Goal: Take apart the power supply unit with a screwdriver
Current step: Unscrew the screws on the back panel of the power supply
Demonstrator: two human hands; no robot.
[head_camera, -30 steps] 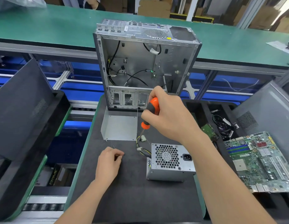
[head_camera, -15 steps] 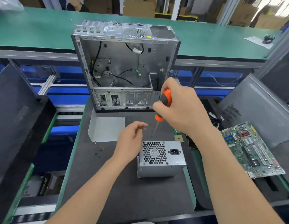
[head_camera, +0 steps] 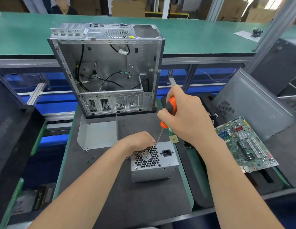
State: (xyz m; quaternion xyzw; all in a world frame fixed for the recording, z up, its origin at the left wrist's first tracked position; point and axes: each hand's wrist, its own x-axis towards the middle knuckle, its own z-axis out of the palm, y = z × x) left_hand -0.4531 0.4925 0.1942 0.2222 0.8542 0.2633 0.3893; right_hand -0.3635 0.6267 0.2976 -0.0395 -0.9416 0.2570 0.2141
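On the dark mat (head_camera: pixel 127 204), before the computer case (head_camera: pixel 107 71), stands the power supply unit (head_camera: pixel 160 171). Expect a rigid, fairly heavy steel box (brace its solid walls, not the fan grille (head_camera: pixel 146 157)). The right hand (head_camera: pixel 185 119) is wrapped round the screwdriver (head_camera: pixel 171 105) handle. The left hand (head_camera: pixel 137 141) sits at the unit's far top corner, fingers bunched beside the tip; whether they pinch the screw (head_camera: pixel 156 142) cannot be told.

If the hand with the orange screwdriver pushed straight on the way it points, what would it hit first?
Probably the power supply unit. The right hand aims the screwdriver down at its top edge, right beside the left hand.
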